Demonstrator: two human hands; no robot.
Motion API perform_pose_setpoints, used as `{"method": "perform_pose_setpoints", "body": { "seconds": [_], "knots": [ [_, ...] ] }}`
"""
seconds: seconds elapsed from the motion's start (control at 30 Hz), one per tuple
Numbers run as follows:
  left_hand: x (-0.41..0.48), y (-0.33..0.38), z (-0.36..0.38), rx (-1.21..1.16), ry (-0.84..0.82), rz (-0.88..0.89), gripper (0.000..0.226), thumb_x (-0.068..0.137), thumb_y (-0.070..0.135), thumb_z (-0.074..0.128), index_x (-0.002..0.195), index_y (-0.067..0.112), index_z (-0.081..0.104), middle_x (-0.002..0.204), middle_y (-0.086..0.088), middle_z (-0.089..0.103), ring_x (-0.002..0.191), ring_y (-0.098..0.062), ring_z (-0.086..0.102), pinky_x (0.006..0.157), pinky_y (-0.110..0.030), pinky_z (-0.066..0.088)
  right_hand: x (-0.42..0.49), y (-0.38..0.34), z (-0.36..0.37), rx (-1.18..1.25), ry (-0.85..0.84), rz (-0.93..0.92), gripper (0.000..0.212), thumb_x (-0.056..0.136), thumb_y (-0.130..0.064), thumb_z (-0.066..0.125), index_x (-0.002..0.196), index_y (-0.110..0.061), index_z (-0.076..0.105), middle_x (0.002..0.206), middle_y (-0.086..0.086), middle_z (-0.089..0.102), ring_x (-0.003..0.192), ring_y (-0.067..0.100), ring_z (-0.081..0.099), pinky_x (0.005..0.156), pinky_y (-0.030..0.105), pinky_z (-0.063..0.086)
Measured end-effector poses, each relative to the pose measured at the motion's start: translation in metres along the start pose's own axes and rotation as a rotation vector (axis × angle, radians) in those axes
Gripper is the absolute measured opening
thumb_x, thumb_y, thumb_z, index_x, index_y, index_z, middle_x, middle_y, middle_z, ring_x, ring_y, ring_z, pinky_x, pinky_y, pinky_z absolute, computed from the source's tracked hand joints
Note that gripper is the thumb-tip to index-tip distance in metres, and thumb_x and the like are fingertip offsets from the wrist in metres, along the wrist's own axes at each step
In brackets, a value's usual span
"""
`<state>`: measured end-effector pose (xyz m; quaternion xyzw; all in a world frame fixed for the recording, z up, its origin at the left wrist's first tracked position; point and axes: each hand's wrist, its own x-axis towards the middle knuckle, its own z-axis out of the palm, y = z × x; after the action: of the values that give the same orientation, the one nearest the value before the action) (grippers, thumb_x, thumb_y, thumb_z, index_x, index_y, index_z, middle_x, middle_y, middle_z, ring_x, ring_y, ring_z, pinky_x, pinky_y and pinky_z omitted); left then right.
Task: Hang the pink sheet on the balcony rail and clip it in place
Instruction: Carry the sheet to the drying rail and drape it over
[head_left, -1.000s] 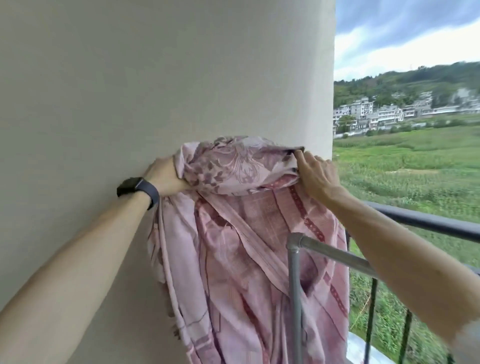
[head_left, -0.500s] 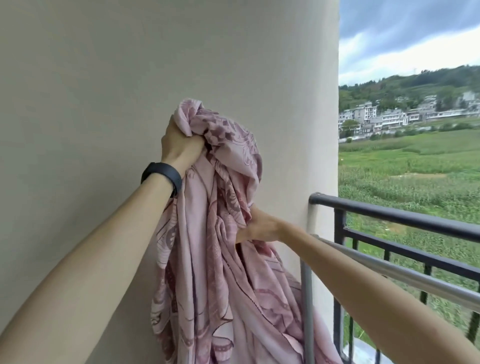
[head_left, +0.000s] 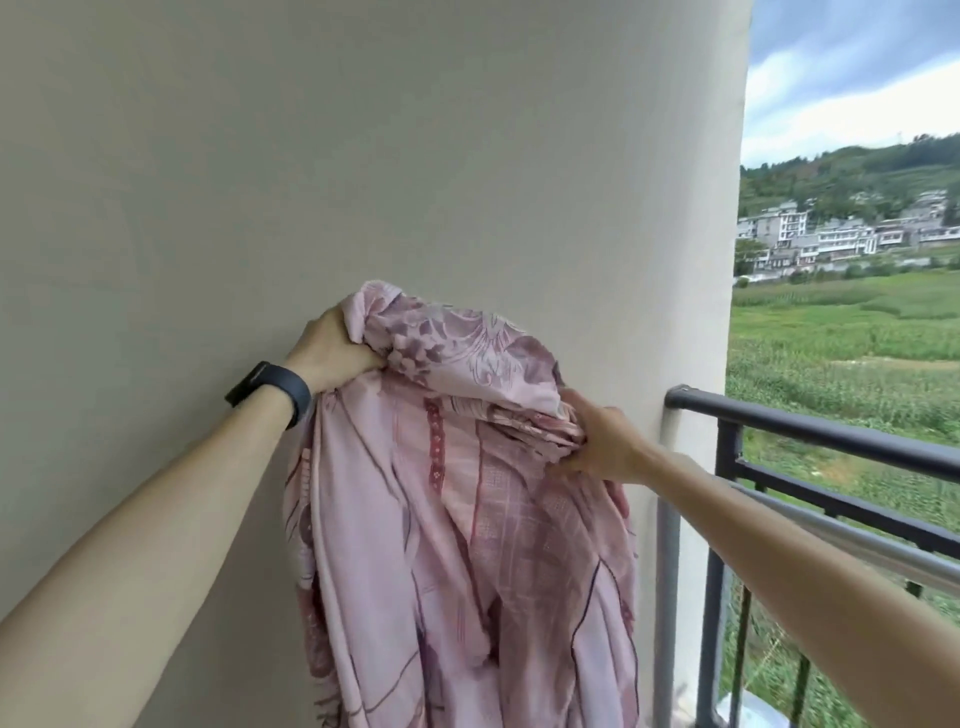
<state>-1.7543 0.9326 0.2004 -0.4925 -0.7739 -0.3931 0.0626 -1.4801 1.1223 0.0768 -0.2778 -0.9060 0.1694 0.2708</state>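
- Gripping the bunched pink sheet (head_left: 457, 519) at its top, the left hand (head_left: 327, 353) holds it against the wall (head_left: 363, 156).
- Right hand (head_left: 605, 447) clutches gathered folds, beside the balcony rail (head_left: 810, 428), not over it.

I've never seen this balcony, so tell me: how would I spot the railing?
Find the big cream wall filling most of the view. From its right edge the balcony rail runs rightward. It is the near-black top bar, unlike the paler grey pipe beside it.
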Motion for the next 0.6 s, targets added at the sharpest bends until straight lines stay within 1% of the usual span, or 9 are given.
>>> {"method": "perform_pose_setpoints", "body": {
  "seconds": [0.03,0.07,0.13,0.2,0.27,0.33,0.4,0.5,0.6],
  "knots": [
    [-0.006,-0.014,0.002,0.097,-0.027,0.03,0.037,0.07,0.024,0.081,0.1,0.023,0.06,0.095,0.0,0.066,0.104,-0.034,0.064,0.075,-0.032,0.044,0.003,0.011,-0.007,-0.055,0.086,0.0,0.083,0.08,-0.004,0.073,0.149,-0.03,0.037,0.121,0.01,0.069,0.102,0.033,0.067,0.073,0.034,0.052],
    [-0.012,-0.023,0.007,0.176,-0.043,0.082,0.052,0.071,0.026,0.082,0.115,0.026,0.054,0.101,-0.004,0.066,0.105,-0.037,0.064,0.076,-0.033,0.045,0.006,0.021,-0.012,-0.153,0.191,-0.006,0.081,0.082,0.003,0.063,0.15,-0.032,0.036,0.119,0.012,0.067,0.099,0.037,0.068,0.068,0.039,0.054],
    [-0.023,-0.035,0.027,0.277,-0.059,0.181,0.095,0.072,0.03,0.083,0.146,0.035,0.025,0.124,-0.015,0.061,0.106,-0.042,0.062,0.081,-0.042,0.052,0.015,0.032,-0.016,-0.402,0.395,-0.001,0.078,0.084,0.005,0.057,0.149,-0.032,0.036,0.113,0.013,0.062,0.093,0.038,0.064,0.06,0.04,0.052],
    [-0.027,-0.037,0.047,0.362,-0.068,0.249,0.108,0.073,0.036,0.081,0.151,0.043,0.006,0.132,-0.019,0.053,0.102,-0.042,0.063,0.079,-0.048,0.055,0.029,0.032,-0.021,-0.568,0.495,0.027,0.075,0.088,0.003,0.057,0.151,-0.03,0.033,0.116,0.013,0.058,0.097,0.035,0.059,0.061,0.041,0.054],
    [-0.024,-0.034,0.059,0.359,-0.077,0.289,0.106,0.073,0.041,0.08,0.15,0.047,0.007,0.126,-0.017,0.054,0.098,-0.04,0.064,0.076,-0.046,0.056,0.046,0.034,-0.027,-0.747,0.421,0.014,0.072,0.094,-0.004,0.055,0.154,-0.032,0.026,0.12,0.008,0.059,0.104,0.031,0.057,0.061,0.037,0.049],
    [-0.018,-0.03,0.063,0.305,-0.075,0.3,0.103,0.071,0.038,0.081,0.147,0.051,0.013,0.116,-0.014,0.059,0.097,-0.038,0.063,0.074,-0.038,0.053,0.057,0.04,-0.038,-0.862,0.353,0.044,0.066,0.098,-0.008,0.05,0.154,-0.033,0.026,0.116,0.003,0.064,0.11,0.029,0.055,0.059,0.034,0.043],
    [-0.013,-0.026,0.066,0.209,-0.069,0.295,0.099,0.068,0.036,0.082,0.143,0.054,0.02,0.113,-0.01,0.063,0.101,-0.035,0.063,0.077,-0.035,0.051,0.057,0.047,-0.045,-0.835,0.444,0.157,0.063,0.096,-0.006,0.055,0.15,-0.032,0.036,0.112,0.002,0.067,0.108,0.03,0.053,0.06,0.033,0.043],
    [-0.002,-0.014,0.072,-0.047,-0.139,0.228,0.092,0.064,0.037,0.09,0.138,0.046,0.038,0.125,0.006,0.066,0.114,-0.018,0.062,0.097,-0.034,0.05,0.06,0.058,-0.043,-0.707,0.497,0.289,0.056,0.095,-0.005,0.056,0.143,-0.03,0.041,0.108,0.004,0.067,0.096,0.029,0.056,0.059,0.032,0.042],
    [0.004,0.002,0.084,-0.151,-0.31,0.178,0.077,0.06,0.032,0.095,0.124,0.03,0.053,0.118,0.01,0.068,0.112,-0.012,0.063,0.102,-0.036,0.048,0.06,0.073,-0.046,-0.68,0.314,0.41,0.04,0.102,-0.014,0.044,0.139,-0.029,0.042,0.081,-0.001,0.057,0.075,0.025,0.057,0.062,0.033,0.043]
  ]
}}
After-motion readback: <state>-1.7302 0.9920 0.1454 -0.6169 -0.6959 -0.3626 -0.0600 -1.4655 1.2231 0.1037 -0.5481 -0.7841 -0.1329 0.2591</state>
